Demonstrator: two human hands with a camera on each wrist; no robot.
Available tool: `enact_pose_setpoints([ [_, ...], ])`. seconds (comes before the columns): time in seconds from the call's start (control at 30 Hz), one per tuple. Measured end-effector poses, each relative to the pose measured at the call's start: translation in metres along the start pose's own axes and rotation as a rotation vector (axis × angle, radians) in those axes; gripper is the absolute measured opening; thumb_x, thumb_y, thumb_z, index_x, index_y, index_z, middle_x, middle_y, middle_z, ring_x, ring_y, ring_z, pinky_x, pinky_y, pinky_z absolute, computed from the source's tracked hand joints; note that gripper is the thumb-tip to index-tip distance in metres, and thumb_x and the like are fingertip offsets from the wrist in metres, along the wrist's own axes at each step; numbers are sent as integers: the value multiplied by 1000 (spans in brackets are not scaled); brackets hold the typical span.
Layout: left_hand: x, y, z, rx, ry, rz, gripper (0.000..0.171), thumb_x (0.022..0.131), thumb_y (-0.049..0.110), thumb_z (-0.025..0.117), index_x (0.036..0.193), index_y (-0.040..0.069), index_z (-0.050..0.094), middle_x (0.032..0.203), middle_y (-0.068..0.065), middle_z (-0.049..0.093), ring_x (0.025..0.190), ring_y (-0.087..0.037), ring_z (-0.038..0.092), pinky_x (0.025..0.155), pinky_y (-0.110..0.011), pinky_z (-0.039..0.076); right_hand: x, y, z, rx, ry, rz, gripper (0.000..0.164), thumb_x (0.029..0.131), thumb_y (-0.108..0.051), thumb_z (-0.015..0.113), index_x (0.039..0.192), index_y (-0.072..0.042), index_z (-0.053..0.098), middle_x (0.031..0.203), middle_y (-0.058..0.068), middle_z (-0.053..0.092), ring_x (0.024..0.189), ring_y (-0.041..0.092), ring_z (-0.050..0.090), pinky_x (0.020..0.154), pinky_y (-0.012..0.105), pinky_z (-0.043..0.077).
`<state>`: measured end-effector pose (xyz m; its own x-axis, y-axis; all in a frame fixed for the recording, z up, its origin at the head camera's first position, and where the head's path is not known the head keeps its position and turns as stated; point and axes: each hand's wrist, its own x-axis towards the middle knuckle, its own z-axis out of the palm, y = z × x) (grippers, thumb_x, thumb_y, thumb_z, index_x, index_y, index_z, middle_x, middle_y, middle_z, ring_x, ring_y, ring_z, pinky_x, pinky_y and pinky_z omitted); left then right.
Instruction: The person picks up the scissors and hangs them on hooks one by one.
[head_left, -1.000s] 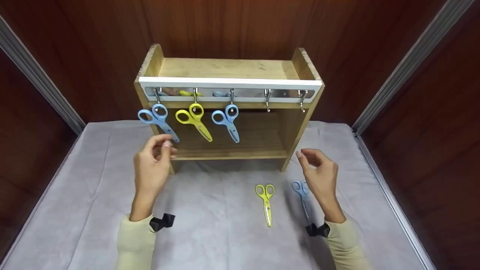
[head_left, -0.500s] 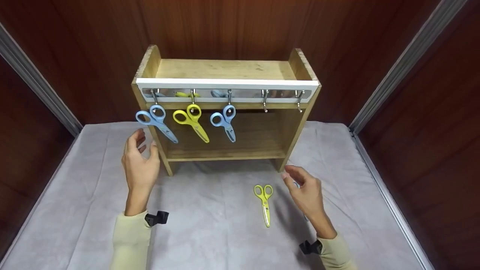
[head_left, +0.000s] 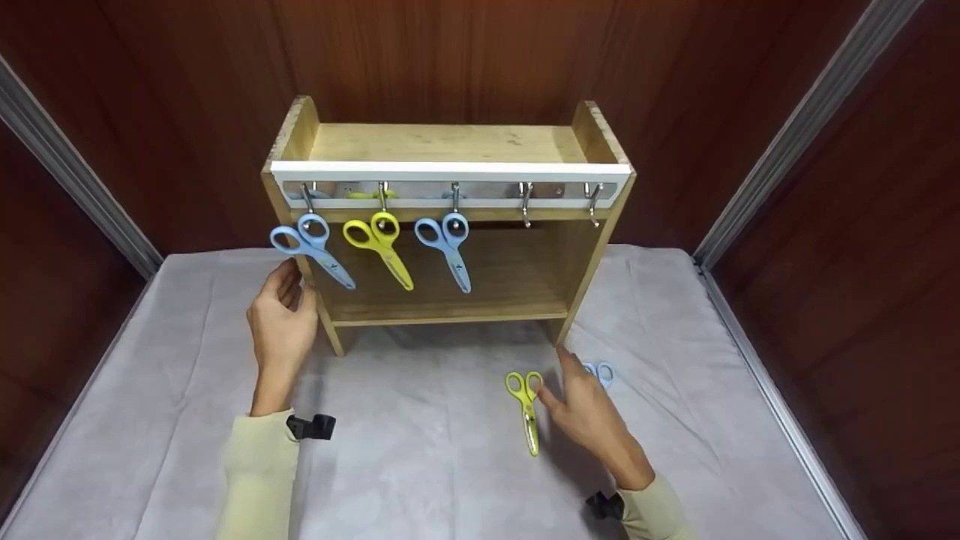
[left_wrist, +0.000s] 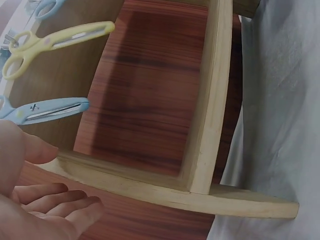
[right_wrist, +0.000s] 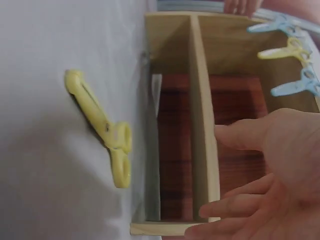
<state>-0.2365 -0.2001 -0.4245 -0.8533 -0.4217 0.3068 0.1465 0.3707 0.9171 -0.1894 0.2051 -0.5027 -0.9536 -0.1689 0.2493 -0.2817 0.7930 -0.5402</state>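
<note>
My left hand [head_left: 281,322] is at the left side panel of the wooden shelf [head_left: 450,318], thumb and fingers apart on either side of the panel's edge. I cannot tell whether they touch it. Just above hang blue scissors [head_left: 334,268] on the leftmost hook, then yellow scissors [head_left: 395,267] and another blue pair [head_left: 457,264]. Spread fingers show on my right hand [head_left: 589,409], over the cloth beside yellow scissors [head_left: 529,424]. Its thumb tip overlaps their handle in the head view. Behind that hand lie blue scissors [head_left: 604,373], mostly hidden.
A white rail [head_left: 487,171] with metal hooks runs along the shelf's upper front. Two more hooks [head_left: 527,206] stick out at its right end. Grey cloth [head_left: 405,450] covers the table. Dark wood-grain walls [head_left: 450,52] enclose the back and sides.
My right hand has moved down and left toward the yellow scissors, its fingers spreading. My left hand has moved left and down from the hanging blue scissors to the side panel.
</note>
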Motion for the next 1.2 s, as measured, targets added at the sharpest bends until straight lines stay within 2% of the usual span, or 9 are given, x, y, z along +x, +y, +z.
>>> enact_pose_setpoints([
  [0.23, 5, 0, 2, 28, 6, -2, 51, 101, 13, 58, 149, -1, 55, 146, -25, 62, 133, -38, 65, 111, -42, 54, -8, -6, 18, -180, -45, -40, 74, 94, -22, 79, 143, 21, 46, 145, 44, 52, 135, 58, 54, 111, 62, 49],
  [0.53, 11, -2, 5, 63, 11, 5, 45, 99, 13, 60, 142, -2, 62, 136, -27, 69, 125, -40, 70, 107, -46, 57, -14, -18, 45, -312, -187, 85, 86, 93, -34, 78, 142, 27, 42, 147, 49, 45, 139, 61, 48, 113, 66, 46],
  [0.73, 11, 0, 6, 73, 3, 10, 42, 100, 14, 60, 139, 1, 65, 133, -25, 71, 122, -39, 72, 105, -47, 58, -14, -22, 55, -394, -213, 158, 81, 100, -39, 69, 144, 24, 43, 151, 46, 44, 144, 58, 45, 118, 64, 42],
  [0.87, 10, 0, 5, 75, -21, 11, 42, 101, 15, 60, 141, 2, 64, 136, -24, 70, 124, -38, 71, 105, -47, 58, -14, -24, 59, -506, -159, 111, 70, 102, -33, 65, 139, 24, 50, 145, 45, 52, 138, 55, 54, 115, 61, 47],
  [1.0, 10, 0, 4, 83, -36, 12, 44, 102, 16, 59, 143, 2, 62, 138, -24, 69, 125, -38, 71, 106, -47, 58, -15, -24, 63, -625, -31, 32, 60, 98, -27, 70, 129, 24, 59, 130, 41, 65, 122, 51, 67, 104, 55, 57],
  [1.2, 12, -1, 4, 84, -27, 7, 43, 101, 15, 59, 141, 0, 63, 136, -25, 69, 124, -39, 71, 106, -46, 58, -14, -24, 68, -737, 105, -59, 46, 90, -15, 74, 118, 21, 67, 113, 35, 74, 104, 44, 76, 89, 49, 63],
])
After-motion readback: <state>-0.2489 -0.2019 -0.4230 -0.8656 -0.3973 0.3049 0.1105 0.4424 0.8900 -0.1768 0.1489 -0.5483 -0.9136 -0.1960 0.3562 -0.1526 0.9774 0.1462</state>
